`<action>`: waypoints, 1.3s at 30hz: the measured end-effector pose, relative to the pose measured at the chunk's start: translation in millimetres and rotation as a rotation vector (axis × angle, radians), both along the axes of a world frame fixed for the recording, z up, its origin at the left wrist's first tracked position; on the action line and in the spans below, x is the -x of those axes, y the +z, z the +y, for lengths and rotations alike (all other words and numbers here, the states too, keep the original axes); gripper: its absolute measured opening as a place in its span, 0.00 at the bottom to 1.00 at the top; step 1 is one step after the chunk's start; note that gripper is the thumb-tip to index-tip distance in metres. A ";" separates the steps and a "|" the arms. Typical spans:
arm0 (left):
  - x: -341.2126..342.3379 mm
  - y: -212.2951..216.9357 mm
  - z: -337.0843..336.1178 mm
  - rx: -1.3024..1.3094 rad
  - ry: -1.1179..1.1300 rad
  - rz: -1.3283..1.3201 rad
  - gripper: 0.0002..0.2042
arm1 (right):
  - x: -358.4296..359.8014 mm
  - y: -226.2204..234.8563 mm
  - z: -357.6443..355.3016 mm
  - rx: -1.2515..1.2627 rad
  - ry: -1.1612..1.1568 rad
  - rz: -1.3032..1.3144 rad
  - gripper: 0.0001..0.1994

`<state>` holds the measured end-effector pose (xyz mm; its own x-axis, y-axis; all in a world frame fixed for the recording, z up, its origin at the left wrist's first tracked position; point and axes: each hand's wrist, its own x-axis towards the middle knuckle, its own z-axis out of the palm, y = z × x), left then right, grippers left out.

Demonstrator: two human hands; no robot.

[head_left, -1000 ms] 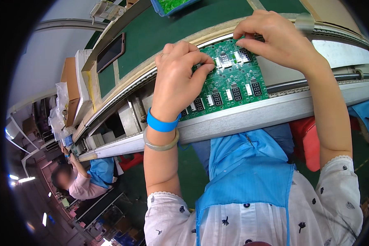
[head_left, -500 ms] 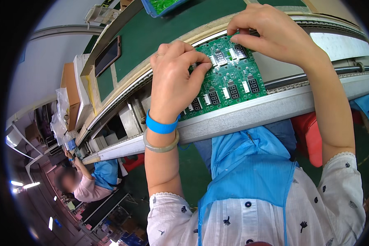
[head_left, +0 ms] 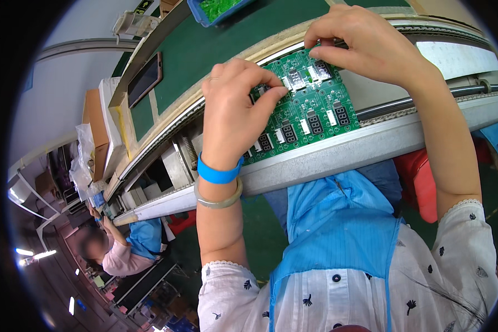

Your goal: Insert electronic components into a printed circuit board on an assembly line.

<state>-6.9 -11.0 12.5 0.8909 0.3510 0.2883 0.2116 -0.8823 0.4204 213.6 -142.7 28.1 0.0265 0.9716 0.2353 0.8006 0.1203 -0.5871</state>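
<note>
A green circuit board (head_left: 329,94) with several black digit displays and white connectors lies across the rails of the line in front of me. My left hand (head_left: 238,102) reaches over its left part, thumb and index finger closed together close to the board's surface. Whatever those fingertips hold, if anything, is hidden. My right hand (head_left: 365,50) is at the far right corner of the board, its fingers curled and the thumb near a display. What lies between these fingers cannot be made out. A small bright green part (head_left: 310,79) shows on the board between the two hands.
A blue tray (head_left: 209,22) of green pieces stands on the green bench beyond the rails. A dark phone-like device (head_left: 145,80) leans at the left. The metal rail (head_left: 382,141) runs along my side. A co-worker (head_left: 119,254) sits farther left; cardboard (head_left: 96,135) stands nearby.
Both hands stay at nearly the same places over the board, with only slight finger shifts. The whole view has tilted a little, so more of the blue tray shows.
</note>
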 end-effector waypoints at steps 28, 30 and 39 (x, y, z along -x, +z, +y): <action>-90.3 32.0 139.6 0.448 -0.110 0.014 0.10 | -11.9 19.9 171.9 0.051 -0.344 -0.577 0.11; -103.6 18.8 122.2 -0.240 0.402 0.116 0.09 | -6.9 21.9 168.9 0.046 -0.361 -0.553 0.11; -96.3 17.7 120.9 -0.252 0.368 -0.040 0.07 | -15.3 15.8 154.0 -0.117 -0.351 -0.448 0.12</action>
